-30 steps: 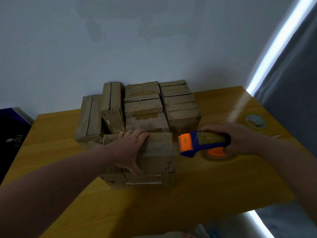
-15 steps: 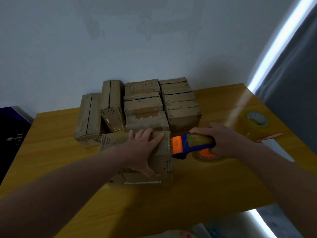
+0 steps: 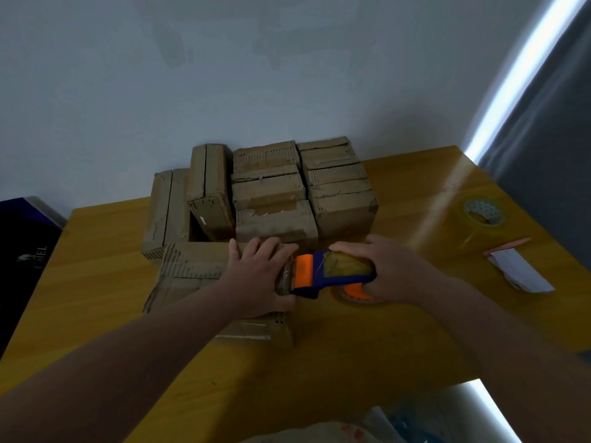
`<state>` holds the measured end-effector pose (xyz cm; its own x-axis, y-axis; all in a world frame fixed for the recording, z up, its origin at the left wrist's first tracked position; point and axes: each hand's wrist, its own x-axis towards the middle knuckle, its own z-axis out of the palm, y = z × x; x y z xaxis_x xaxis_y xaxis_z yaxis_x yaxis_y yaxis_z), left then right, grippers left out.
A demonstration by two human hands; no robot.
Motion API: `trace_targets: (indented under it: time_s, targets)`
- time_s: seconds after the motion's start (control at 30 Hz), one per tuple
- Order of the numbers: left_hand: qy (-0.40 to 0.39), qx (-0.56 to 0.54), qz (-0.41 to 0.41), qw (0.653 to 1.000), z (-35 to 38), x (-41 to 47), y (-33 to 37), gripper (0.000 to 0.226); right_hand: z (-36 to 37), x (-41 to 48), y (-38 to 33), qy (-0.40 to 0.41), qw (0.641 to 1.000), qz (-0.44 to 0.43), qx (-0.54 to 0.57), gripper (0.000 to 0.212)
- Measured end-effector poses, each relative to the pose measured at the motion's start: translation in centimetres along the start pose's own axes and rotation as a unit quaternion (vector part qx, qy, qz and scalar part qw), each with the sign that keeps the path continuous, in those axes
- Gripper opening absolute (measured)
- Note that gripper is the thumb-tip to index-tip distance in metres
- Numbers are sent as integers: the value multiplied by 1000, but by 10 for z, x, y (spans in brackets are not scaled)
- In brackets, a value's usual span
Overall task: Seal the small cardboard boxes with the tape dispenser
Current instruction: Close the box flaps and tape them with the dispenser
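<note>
Left hand (image 3: 256,276) flat, pressing box (image 3: 192,266); right hand (image 3: 393,270) grips dispenser (image 3: 332,281) at box edge. Taping seems barely begun; can't tell whether stack (image 3: 342,206) is sealed.

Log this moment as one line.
phase: taping | left hand: presses flat on brown cardboard box | right hand: grips blue-and-orange plastic tape dispenser, orange nose at box's right edge | behind: stacked cardboard boxes
</note>
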<state>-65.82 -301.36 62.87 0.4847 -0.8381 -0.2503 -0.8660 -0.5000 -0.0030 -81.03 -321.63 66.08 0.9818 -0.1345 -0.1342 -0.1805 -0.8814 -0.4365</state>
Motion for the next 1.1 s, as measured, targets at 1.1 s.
trace_targets:
  time_s: [1.1]
  targets:
    - [37,5,7,999,5,-3,2,91,-21,43,-52,-111,983,45,-139,64]
